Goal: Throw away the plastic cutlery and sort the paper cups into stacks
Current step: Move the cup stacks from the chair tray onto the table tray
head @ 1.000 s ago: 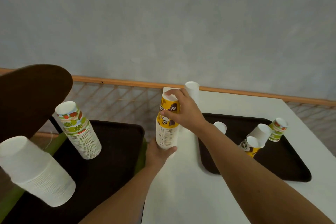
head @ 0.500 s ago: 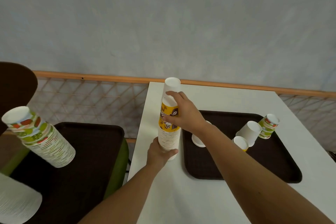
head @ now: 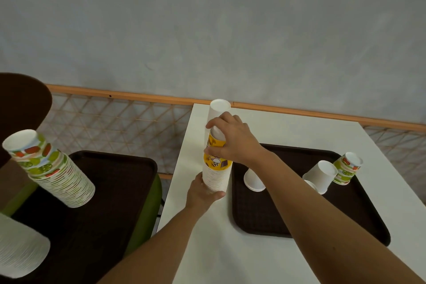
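Yellow stack betw. both hands.

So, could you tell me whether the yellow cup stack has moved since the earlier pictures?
Cannot tell: the camera swung, but the yellow cup stack stands beside the tray's left rim as before.

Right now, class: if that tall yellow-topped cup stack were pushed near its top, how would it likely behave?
The yellow cup stack looks tall and narrow, so probably tips easily. Both the left hand and right hand steady it. Nested paper cups are likely light.
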`<state>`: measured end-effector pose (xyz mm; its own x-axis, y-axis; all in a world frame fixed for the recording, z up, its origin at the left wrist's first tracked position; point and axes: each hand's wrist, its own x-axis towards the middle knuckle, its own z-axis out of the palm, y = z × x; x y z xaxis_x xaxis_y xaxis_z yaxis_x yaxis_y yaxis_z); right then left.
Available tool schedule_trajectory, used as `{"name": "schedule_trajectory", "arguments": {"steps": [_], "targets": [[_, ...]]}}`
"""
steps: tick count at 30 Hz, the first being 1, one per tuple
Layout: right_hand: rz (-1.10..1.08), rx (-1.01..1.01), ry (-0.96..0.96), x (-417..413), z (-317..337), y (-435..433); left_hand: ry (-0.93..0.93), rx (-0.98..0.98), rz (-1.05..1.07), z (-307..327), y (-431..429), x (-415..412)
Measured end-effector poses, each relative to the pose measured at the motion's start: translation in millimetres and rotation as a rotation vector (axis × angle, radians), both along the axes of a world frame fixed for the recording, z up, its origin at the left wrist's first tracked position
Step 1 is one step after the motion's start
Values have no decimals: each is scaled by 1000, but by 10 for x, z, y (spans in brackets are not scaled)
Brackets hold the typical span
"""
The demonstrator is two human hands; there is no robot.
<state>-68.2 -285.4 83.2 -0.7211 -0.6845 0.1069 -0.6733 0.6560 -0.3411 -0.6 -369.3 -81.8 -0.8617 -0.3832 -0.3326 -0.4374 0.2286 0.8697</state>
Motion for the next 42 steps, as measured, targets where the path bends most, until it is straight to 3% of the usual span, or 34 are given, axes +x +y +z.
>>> {"name": "schedule_trajectory", "arguments": {"steps": [4, 13, 26, 33, 37, 42], "targets": [[20, -35, 113, 36, 98, -152, -37, 42, -62, 38, -111, 93], [197, -326, 112, 277, 136, -892, 141, -138, 321, 139, -797, 583], [461, -279, -100, 834, -33, -2028, 127, -157, 773, 50, -1734, 1256], [498, -94, -278, 1044, -331, -2465, 72, -243, 898, -86, -2040, 1327], [505, -135, -278, 1117, -401, -2674, 41, -309, 932, -163, -2189, 1311], [520, -91, -197, 1143, -406, -2823, -3, -210, 985, -201, -2334, 1260]]}}
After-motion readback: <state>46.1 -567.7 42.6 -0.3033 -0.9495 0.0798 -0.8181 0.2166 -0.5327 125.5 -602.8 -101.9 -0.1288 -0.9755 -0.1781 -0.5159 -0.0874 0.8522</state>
